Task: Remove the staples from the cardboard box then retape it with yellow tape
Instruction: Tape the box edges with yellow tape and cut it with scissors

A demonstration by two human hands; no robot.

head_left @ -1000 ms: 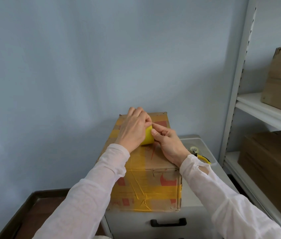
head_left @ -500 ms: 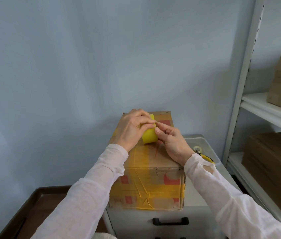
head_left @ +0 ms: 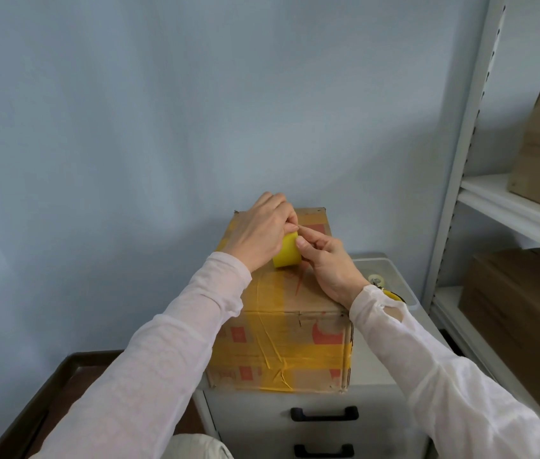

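Note:
A worn cardboard box (head_left: 292, 336) with red print and strips of old yellow tape stands on a white drawer cabinet. Over its top, my left hand (head_left: 257, 231) grips a roll of yellow tape (head_left: 287, 251), fingers curled over it. My right hand (head_left: 326, 263) is right beside the roll, thumb and forefinger pinching at its upper edge. The far half of the box top is hidden by both hands. No staples can be made out.
The drawer cabinet (head_left: 325, 415) has black handles. A clear plastic bin (head_left: 386, 279) behind my right wrist holds a small clear tape roll and a yellow-handled tool. Metal shelving (head_left: 507, 207) with cardboard boxes stands at right. A dark brown tray (head_left: 46, 402) lies low at left.
Both hands stayed together over the box top with the roll. The roll turned slightly in my left hand while my right fingers kept working at its edge.

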